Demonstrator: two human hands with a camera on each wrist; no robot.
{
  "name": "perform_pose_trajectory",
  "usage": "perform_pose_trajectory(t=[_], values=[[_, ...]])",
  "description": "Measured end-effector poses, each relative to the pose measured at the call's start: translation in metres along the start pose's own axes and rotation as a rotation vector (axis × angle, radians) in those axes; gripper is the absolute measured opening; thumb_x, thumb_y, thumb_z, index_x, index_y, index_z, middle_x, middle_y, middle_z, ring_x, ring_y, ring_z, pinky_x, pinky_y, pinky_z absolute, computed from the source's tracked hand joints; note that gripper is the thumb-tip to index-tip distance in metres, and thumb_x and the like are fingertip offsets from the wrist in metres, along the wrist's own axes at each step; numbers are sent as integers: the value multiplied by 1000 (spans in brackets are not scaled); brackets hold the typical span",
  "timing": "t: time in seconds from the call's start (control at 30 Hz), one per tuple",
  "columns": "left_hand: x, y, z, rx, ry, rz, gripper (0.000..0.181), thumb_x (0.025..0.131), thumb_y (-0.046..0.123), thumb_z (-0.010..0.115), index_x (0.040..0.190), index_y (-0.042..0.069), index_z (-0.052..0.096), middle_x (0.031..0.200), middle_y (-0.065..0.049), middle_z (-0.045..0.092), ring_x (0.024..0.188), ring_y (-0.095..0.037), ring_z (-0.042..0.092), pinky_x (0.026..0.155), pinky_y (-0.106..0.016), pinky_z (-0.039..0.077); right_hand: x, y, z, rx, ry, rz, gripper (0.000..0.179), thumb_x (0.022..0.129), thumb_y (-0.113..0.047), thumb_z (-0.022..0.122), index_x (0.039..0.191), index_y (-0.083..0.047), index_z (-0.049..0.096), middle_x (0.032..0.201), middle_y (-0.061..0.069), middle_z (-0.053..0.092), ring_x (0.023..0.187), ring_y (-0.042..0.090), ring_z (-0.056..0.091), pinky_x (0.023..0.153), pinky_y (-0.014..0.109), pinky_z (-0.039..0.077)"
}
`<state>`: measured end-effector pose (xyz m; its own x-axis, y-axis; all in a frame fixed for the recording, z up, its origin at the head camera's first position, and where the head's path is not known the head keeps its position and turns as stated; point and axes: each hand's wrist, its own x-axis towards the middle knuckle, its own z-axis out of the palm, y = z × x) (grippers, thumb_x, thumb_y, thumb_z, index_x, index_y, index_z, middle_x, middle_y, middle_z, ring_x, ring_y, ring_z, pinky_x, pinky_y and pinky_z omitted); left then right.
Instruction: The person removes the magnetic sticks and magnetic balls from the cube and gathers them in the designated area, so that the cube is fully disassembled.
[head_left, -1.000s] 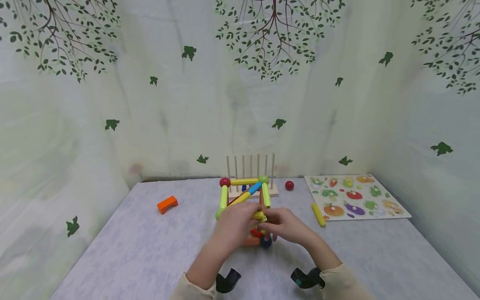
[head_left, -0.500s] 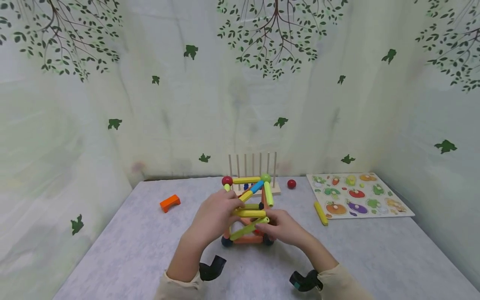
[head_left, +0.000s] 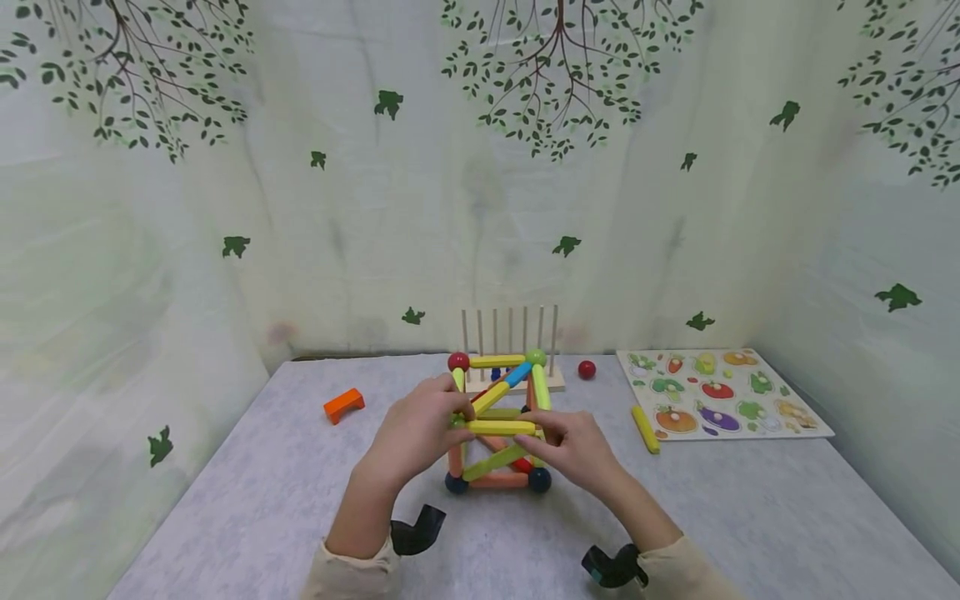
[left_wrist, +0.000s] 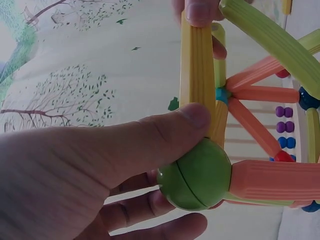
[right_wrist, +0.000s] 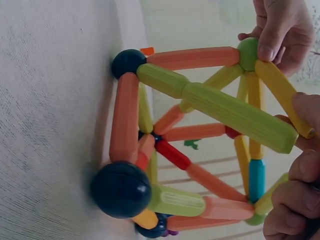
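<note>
A frame of magnetic sticks and balls stands on the table before me, with dark blue balls (head_left: pixel 539 480) at its bottom corners and salmon sticks (head_left: pixel 498 480) between them. My left hand (head_left: pixel 415 431) holds the near upper corner, its thumb on a yellow stick (head_left: pixel 501 427) where that meets a green ball (left_wrist: pixel 200 172). At the stick's other end, my right hand (head_left: pixel 577 448) pinches it between thumb and fingers. Below it, a lime-green stick (right_wrist: pixel 240 117) slants up from a bottom corner; its upper end is free, close to the right fingers.
Behind the frame is a wooden peg rack (head_left: pixel 556 379) with beads. A red ball (head_left: pixel 587 369) lies right of it. Farther right are a loose yellow stick (head_left: pixel 645 430) and a vegetable puzzle board (head_left: pixel 720 398). An orange block (head_left: pixel 344 406) lies at left.
My left hand has moved left from the middle to the green ball's corner, uncovering the yellow and lime-green sticks. The right hand has stayed near the right side and now pinches the yellow stick's end.
</note>
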<state>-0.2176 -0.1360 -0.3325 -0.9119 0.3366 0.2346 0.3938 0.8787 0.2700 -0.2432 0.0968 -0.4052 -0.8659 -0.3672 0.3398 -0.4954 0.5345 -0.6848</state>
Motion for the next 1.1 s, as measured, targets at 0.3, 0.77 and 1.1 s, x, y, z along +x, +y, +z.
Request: perform_pose_trajectory(t=[0.3,0.77,1.1], values=[[0,0,-1,-52,-39,-12,19,76,22,87,92,16,78,89,5,56,81,-11,50,68,-25,47,-9,-19,-8,-333,124,-285,26,86,-35,78,107,-19,78,56,-16,45,50,-5,32,48,15,30],[-3,-2,-3,-34,-33,5,14,78,18,86,89,17,78,88,6,56,80,-10,50,65,-24,47,-15,-42,-4,-352,282,-509,15,86,-21,78,101,-18,78,70,-10,66,52,-3,39,51,6,32],[-1,-2,-4,-31,-30,5,13,79,22,86,88,20,77,88,7,54,80,-10,49,64,-25,45,-17,-48,-4,-292,-591,-70,30,90,-33,75,119,-31,69,76,-16,62,62,1,51,58,20,43]])
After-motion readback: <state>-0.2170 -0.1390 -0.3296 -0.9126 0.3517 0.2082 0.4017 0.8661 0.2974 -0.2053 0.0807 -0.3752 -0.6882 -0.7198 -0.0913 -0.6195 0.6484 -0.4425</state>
